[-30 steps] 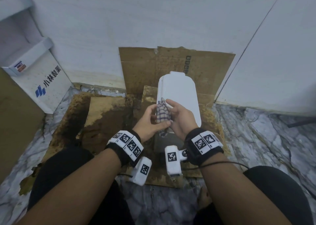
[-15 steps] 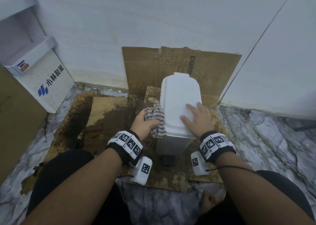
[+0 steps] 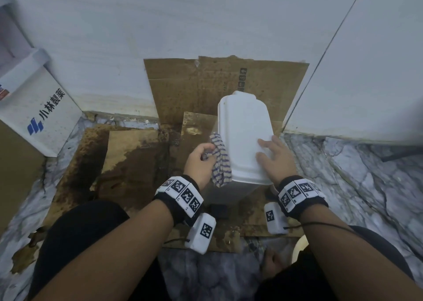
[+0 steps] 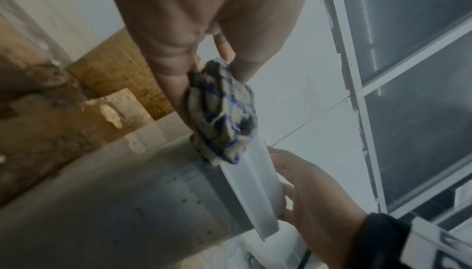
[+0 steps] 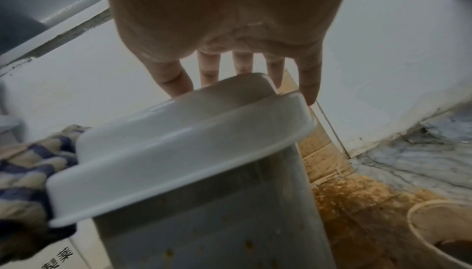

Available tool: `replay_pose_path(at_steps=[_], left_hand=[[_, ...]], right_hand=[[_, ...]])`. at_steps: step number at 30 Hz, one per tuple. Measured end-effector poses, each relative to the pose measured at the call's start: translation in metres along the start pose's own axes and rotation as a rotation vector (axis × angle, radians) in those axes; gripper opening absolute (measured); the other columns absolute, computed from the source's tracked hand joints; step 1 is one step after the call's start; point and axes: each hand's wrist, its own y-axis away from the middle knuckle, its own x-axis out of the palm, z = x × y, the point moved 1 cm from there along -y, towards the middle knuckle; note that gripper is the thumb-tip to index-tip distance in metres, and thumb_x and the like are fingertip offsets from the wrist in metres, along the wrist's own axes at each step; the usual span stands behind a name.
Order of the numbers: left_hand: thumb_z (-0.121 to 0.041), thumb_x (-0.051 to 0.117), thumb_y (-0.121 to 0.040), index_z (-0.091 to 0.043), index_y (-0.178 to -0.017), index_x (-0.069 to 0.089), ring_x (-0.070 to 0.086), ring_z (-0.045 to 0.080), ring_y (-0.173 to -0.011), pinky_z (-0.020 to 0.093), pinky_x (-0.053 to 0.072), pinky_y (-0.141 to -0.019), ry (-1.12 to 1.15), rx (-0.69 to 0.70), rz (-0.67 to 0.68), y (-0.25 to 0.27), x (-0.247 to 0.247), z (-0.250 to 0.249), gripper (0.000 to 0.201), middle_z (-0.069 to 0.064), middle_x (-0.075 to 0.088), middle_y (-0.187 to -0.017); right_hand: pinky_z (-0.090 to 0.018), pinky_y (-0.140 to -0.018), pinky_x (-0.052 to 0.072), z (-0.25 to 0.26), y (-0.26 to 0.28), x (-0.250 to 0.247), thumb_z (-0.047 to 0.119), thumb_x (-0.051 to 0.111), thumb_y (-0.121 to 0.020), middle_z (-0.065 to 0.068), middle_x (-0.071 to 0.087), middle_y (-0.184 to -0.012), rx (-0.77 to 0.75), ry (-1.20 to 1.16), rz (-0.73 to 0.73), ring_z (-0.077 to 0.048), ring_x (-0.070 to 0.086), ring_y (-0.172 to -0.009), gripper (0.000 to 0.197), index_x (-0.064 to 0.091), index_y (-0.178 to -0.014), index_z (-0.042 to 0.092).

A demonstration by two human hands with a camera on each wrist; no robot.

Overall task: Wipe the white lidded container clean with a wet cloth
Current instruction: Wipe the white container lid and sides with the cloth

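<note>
The white lidded container [image 3: 245, 138] stands upright on wet cardboard [image 3: 137, 158] by the wall, its lid [image 5: 178, 148] on top and a grey speckled side [image 4: 114, 202] below. My left hand [image 3: 201, 161] grips a bunched blue-and-beige checked cloth [image 3: 219, 161] and holds it against the lid's left edge; the cloth [image 4: 222, 116] shows the same way in the left wrist view. My right hand [image 3: 273, 156] lies flat on the lid's right part, fingers [image 5: 309, 79] straight and spread over it.
White walls close the corner behind the container. A white box with blue print [image 3: 39, 115] leans at the left. A pale round bowl [image 5: 442, 233] with brown liquid stands on the floor at the right. Marble floor [image 3: 354, 181] lies around the soggy cardboard.
A second ago both hands held the cloth over the lid's near end. The left hand took it to the lid's left edge, and the right hand came to lie flat on the lid.
</note>
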Motion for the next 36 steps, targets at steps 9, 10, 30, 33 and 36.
replay_pose_path(at_steps=[9, 10, 30, 33, 36], left_hand=[[-0.024, 0.063, -0.090, -0.015, -0.144, 0.042, 0.039, 0.016, -0.133, 0.029, 0.032, -0.113, -0.279, 0.061, 0.129, 0.015, 0.052, -0.004, 0.059, -0.001, 0.024, -0.152], [-0.019, 0.061, -0.090, -0.019, -0.146, 0.038, 0.042, 0.014, -0.132, 0.030, 0.034, -0.112, -0.264, 0.096, 0.135, 0.017, 0.056, -0.007, 0.061, -0.003, 0.031, -0.151], [-0.005, 0.044, -0.097, -0.026, -0.146, 0.039, 0.053, 0.005, -0.109, 0.008, 0.039, -0.082, -0.290, 0.029, 0.395, -0.028, 0.088, -0.047, 0.053, -0.015, 0.053, -0.127], [-0.009, 0.051, -0.095, -0.027, -0.145, 0.040, 0.056, 0.011, -0.115, 0.017, 0.042, -0.092, -0.351, 0.018, 0.403, -0.040, 0.091, -0.051, 0.054, -0.013, 0.055, -0.129], [-0.014, 0.055, -0.094, -0.024, -0.146, 0.040, 0.055, 0.016, -0.120, 0.019, 0.040, -0.097, -0.407, 0.004, 0.397, -0.053, 0.092, -0.056, 0.055, -0.006, 0.053, -0.139]], right_hand=[[-0.045, -0.096, 0.042, -0.014, -0.005, -0.008, 0.063, 0.042, -0.086, -0.007, 0.055, -0.124, -0.010, 0.166, -0.125, -0.027, 0.050, -0.113, 0.058, 0.050, -0.117, 0.015], [-0.047, -0.097, 0.041, -0.014, -0.005, -0.007, 0.064, 0.040, -0.084, -0.006, 0.054, -0.124, -0.002, 0.156, -0.126, -0.027, 0.050, -0.114, 0.060, 0.049, -0.119, 0.017], [-0.052, -0.105, 0.036, -0.023, -0.026, -0.010, 0.043, 0.027, -0.075, -0.007, 0.052, -0.136, -0.088, 0.093, -0.149, -0.027, 0.046, -0.127, 0.062, 0.051, -0.126, 0.015], [-0.051, -0.105, 0.035, -0.027, -0.027, -0.011, 0.042, 0.026, -0.075, -0.007, 0.052, -0.137, -0.091, 0.101, -0.154, -0.027, 0.046, -0.127, 0.063, 0.050, -0.128, 0.015], [-0.052, -0.107, 0.033, -0.027, -0.026, -0.011, 0.043, 0.025, -0.075, -0.006, 0.049, -0.140, -0.102, 0.103, -0.144, -0.026, 0.043, -0.130, 0.066, 0.049, -0.130, 0.016]])
